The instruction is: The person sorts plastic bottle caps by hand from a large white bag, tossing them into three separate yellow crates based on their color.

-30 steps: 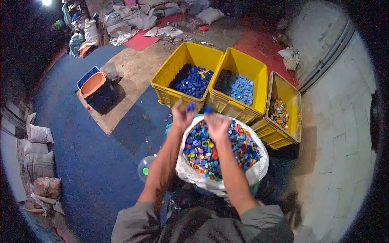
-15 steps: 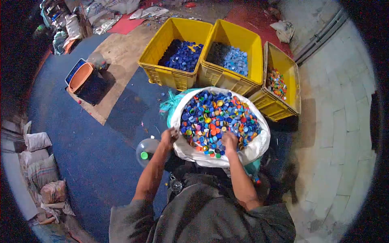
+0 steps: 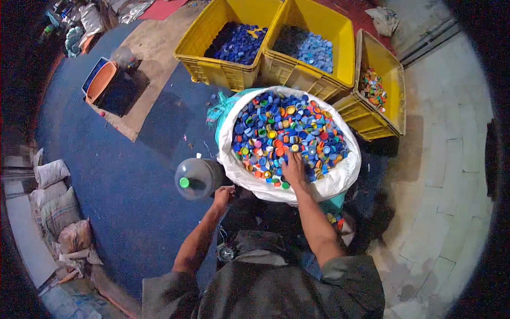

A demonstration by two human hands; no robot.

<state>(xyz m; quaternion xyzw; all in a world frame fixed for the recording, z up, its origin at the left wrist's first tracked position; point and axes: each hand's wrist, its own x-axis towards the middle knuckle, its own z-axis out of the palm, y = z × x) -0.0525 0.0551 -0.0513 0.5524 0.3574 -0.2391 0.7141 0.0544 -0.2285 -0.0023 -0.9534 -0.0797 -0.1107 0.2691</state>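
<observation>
Plastic caps [image 3: 276,122] lie under the right hand [image 3: 294,166], spread flat at the sack [image 3: 342,181]'s near edge, mid-sort. Lifting one needs a pinch. Left hand [image 3: 223,195]'s grip: cannot tell.

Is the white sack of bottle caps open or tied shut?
Open: the white sack has its mouth rolled back, mixed caps reach the rim, and the right hand rests on them.

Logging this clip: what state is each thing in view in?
white sack: open, filled with mixed caps
left crate: partly filled, dark blue caps
middle crate: partly filled, light blue caps
right crate: thin layer, assorted caps
clear bottle: green cap on
right hand: flat on the sack's caps
left hand: beside the bottle, grip unclear
</observation>
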